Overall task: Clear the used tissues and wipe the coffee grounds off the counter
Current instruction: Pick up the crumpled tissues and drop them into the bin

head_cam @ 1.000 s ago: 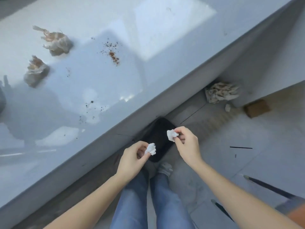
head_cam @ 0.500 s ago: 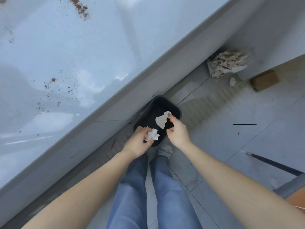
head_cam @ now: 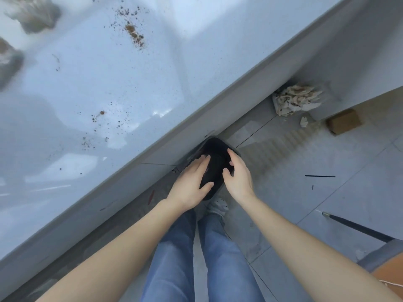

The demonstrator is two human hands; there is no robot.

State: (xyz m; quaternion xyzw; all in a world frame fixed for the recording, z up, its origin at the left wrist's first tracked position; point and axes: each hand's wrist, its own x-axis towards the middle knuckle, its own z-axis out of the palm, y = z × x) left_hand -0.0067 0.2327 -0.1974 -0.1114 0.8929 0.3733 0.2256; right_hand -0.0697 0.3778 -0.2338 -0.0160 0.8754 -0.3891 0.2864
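Bin [head_cam: 214, 158] interior black, contents unreadable; counter tissues [head_cam: 32, 14] blurred, cropped.

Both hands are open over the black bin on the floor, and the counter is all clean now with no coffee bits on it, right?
Not quite. The left hand and right hand are open over the black plastic bin, but the glossy grey counter is not clean. The head view shows brown coffee grounds scattered on it, plus crumpled stained tissues at its far edge.

Blue jeans [head_cam: 220, 258], grey shoe [head_cam: 217, 206], bare forearms
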